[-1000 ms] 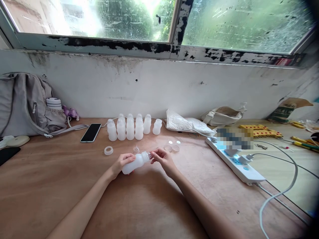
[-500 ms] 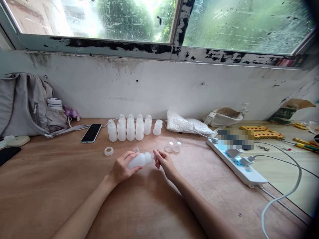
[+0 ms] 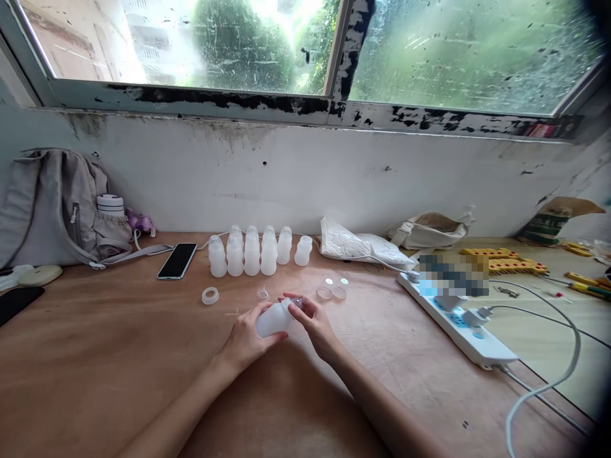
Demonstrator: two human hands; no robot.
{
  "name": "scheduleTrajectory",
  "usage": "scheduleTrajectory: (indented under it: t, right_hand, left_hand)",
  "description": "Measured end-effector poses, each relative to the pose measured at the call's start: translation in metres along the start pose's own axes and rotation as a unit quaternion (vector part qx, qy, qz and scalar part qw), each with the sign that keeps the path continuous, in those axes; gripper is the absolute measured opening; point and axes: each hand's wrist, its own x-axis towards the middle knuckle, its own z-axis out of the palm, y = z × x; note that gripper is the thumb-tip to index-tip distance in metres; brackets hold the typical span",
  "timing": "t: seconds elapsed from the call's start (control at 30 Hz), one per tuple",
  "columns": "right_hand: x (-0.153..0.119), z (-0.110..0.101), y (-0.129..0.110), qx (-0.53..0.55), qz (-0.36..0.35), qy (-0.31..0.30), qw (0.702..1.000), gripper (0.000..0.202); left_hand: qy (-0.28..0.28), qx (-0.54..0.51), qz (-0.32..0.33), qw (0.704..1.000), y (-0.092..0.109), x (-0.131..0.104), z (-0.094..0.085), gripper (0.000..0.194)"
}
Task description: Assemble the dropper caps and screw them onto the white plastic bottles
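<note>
The left hand (image 3: pixel 248 334) is partly open, its fingers and thumb wrapped around the frosted bottle (image 3: pixel 273 320), which tilts with its neck toward the right, above the near-middle of the table (image 3: pixel 267 407). The right hand (image 3: pixel 312 318) pinches the bottle's clear top with curled fingers. Both forearms reach in from the near edge, converging. Similar bottles (image 3: pixel 252 251) stand beyond.

Frosted matt plastic bottle (image 3: pixel 273 320), glossy dark phone screen (image 3: pixel 177 261), smooth brown wood-look tabletop (image 3: pixel 267 407), grey cloth backpack (image 3: pixel 52 203)
</note>
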Motion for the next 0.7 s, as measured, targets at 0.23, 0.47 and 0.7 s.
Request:
scheduleTrajectory:
  t: [0.23, 0.47, 0.7]
  right_hand:
    - [-0.009, 0.009, -0.003, 0.087, 0.033, -0.021, 0.995, 0.018]
    - [-0.021, 0.024, 0.004, 0.053, -0.046, 0.167, 0.983, 0.015]
    - [-0.012, 0.023, 0.008, 0.066, -0.016, 0.169, 0.983, 0.025]
  left_hand:
    - [-0.079, 0.004, -0.01, 0.997, 0.011, -0.016, 0.024, 0.041]
    - [0.056, 0.233, 0.17, 0.956, 0.001, -0.02, 0.032, 0.055]
    - [0.079, 0.294, 0.162, 0.939, -0.001, -0.012, 0.032, 0.054]
